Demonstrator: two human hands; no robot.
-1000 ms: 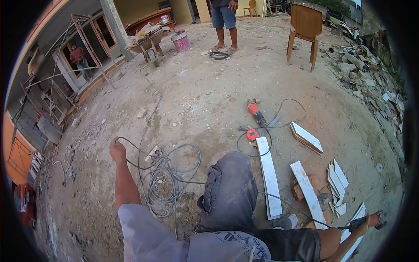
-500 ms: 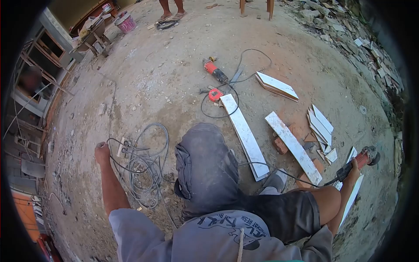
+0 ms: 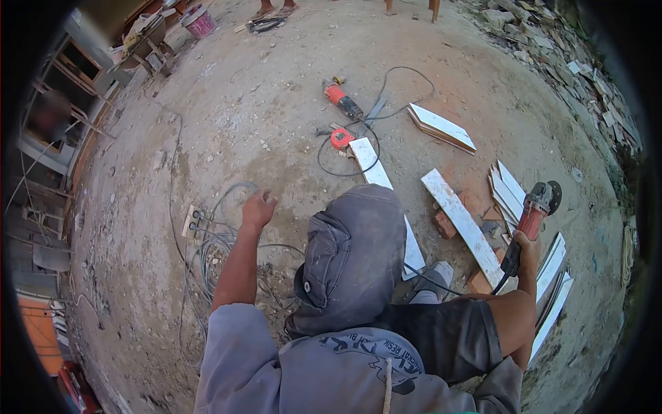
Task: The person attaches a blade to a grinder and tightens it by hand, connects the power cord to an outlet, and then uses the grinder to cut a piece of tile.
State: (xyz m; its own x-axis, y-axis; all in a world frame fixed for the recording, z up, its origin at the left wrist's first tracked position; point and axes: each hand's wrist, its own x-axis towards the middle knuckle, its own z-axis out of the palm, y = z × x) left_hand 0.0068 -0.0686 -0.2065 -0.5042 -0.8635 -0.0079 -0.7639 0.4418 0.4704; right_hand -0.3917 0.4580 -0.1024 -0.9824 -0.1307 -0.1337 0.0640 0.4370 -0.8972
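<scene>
My right hand [image 3: 527, 248] is wrapped round the body of a red and black angle grinder [image 3: 533, 219], its disc end pointing up and away over the cut white tiles [image 3: 507, 192]. The grinder's black cord runs back across my leg. In front of my left knee, my left hand [image 3: 258, 208] is raised over the ground, with fingers apart and nothing in them. Below and left of it lie a coiled grey cable [image 3: 210, 252] and a socket strip [image 3: 191, 221] with plugs in it. A long white tile [image 3: 463, 224] rests on bricks [image 3: 445, 225] beyond my right foot.
A second red grinder [image 3: 343, 101] and a red tape measure [image 3: 340, 138] lie ahead near another long tile [image 3: 372, 165]. Angled tiles [image 3: 441, 127] are stacked beyond. A person's feet [image 3: 274, 12], a pink bucket [image 3: 198, 22] and rubble [image 3: 593, 83] are farther off.
My left hand has let go of the cable and moved right, towards my knee. My right hand has lifted the grinder up and to the left. My left knee has shifted right.
</scene>
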